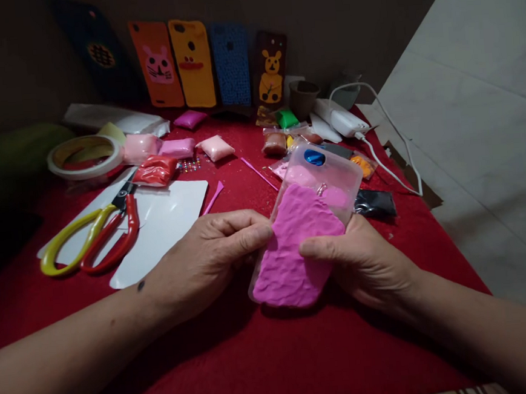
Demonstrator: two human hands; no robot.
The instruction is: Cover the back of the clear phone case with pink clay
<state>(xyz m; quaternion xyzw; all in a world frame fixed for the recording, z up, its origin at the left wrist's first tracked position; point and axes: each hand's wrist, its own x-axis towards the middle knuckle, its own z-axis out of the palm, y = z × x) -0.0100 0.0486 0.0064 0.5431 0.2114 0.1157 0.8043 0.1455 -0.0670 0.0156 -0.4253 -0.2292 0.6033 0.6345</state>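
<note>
Translucent phone case [346, 171], located just right of the frame's centre, held between both hands above the red-covered table [267, 366] and tilted with its camera-cutout end toward the upper right. A sheet of pink modelling clay [289, 249] covers most of its lower part; the surface is rippled and the clay's upper edge uneven.

Grip, left hand [222, 255]: thumb and bent fingers pinched narrow at the case's left edge. Grip, right hand [368, 261]: closed around the right edge, thumb flat on the clay; its fingers behind the case are hidden.

Handling, as judged: the case should be light and somewhat flexible, its smooth bare part possibly slippery. The clay appears soft and liable to dent under pressure. Recommended hold: the side rims or the bare end near the cutout, with thumbs kept off the clay where practicable.

Surroundings: scissors [121, 202] with yellow and red handles lie at left, on a white sheet [179, 206]; a black packet [375, 204] lies just beyond the right hand.
</note>
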